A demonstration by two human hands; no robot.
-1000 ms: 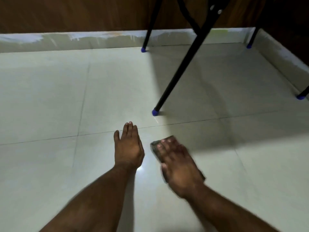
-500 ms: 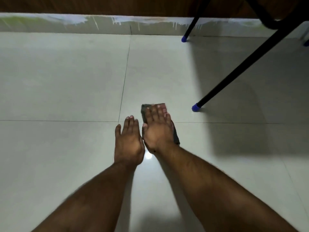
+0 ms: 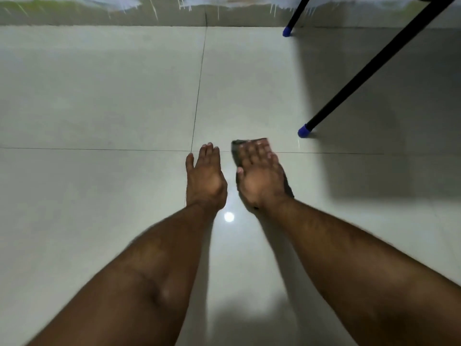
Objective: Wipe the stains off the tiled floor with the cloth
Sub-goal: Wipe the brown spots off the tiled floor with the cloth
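Pale glossy tiled floor [image 3: 99,96] fills the view, crossed by thin dark grout lines, with a paint-streaked skirting [image 3: 124,13] along the far edge and a small bright light reflection near the wrists. The left hand [image 3: 205,179] lies flat on the tile, fingers straight and together, holding nothing. Just right of it the right hand [image 3: 262,179] presses flat, fingers extended, on the dark cloth [image 3: 237,148], which straddles a grout line. Farther right stand black legs [image 3: 369,68] with blue caps [image 3: 304,131], casting a shadow
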